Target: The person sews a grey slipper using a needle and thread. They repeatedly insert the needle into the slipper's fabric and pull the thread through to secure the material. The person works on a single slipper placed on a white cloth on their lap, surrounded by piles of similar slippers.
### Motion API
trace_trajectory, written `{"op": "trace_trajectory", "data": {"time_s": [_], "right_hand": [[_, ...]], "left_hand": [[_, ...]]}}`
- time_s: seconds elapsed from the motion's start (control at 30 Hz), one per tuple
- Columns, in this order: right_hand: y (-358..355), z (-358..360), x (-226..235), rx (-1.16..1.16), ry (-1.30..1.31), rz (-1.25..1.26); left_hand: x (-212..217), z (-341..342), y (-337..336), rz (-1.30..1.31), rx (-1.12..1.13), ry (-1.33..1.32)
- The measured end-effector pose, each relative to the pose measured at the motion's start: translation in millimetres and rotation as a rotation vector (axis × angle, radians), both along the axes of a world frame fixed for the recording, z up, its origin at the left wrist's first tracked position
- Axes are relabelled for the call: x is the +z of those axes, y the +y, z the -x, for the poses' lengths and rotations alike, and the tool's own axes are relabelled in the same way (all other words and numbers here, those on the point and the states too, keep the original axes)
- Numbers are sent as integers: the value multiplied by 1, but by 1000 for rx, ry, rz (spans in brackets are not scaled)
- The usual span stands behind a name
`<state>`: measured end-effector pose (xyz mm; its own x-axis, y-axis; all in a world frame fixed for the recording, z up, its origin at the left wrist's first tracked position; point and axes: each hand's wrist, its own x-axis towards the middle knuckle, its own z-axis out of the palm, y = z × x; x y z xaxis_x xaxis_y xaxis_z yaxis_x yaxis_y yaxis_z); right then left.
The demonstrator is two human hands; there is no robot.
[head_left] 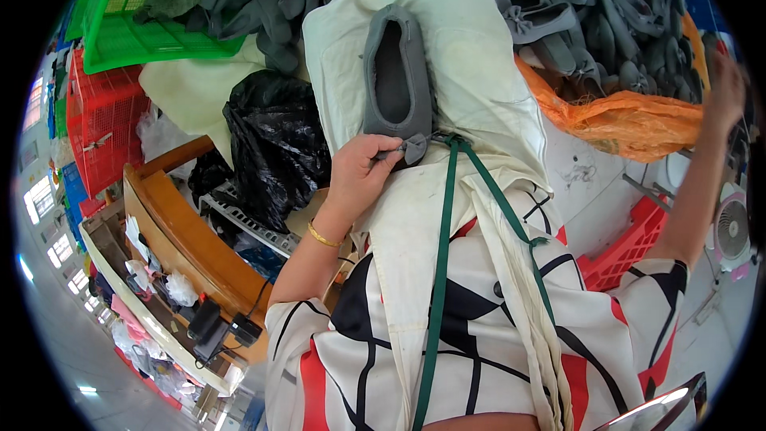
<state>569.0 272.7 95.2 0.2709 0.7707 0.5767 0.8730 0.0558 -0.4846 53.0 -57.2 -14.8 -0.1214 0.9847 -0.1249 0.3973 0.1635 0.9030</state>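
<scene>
A grey slip-on shoe (391, 84) lies on the white cloth (471, 48) over my lap, its toe toward me. At the toe sits a small grey fabric bow (414, 148). My left hand (363, 169) pinches the bow's left edge between thumb and fingertips, and a gold bracelet circles that wrist. Far out to the right, my right hand (724, 89) is raised at the picture's rim, well apart from the shoe. Its fingers are dim and small there, so whether they hold anything is unclear. A green strap (444, 271) is knotted just below the shoe.
Grey shoes, several with bows, fill an orange sack (622, 121) at upper right. More grey shoes (271, 8) lie at upper left by a green crate (152, 52). A black plastic bag (275, 136), a wooden drawer (191, 223) and a red basket (104, 128) stand left; a fan (732, 227) stands right.
</scene>
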Motion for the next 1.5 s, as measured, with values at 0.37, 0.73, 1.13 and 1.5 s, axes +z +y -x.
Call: {"op": "trace_trajectory", "data": {"time_s": [0.37,0.73,1.13,1.5], "right_hand": [[-194,316,-94,1279,468,1085],[-212,325,-106,1277,208,1075],[-211,326,-104,1287,196,1060],[-212,332,-112,1268,221,1097]], "left_hand": [[-12,-6,-6,-261,26,22],[-24,-4,-8,-333,28,-9],[-24,-6,-8,-337,46,2],[-24,-4,-9,-345,28,-3]]}}
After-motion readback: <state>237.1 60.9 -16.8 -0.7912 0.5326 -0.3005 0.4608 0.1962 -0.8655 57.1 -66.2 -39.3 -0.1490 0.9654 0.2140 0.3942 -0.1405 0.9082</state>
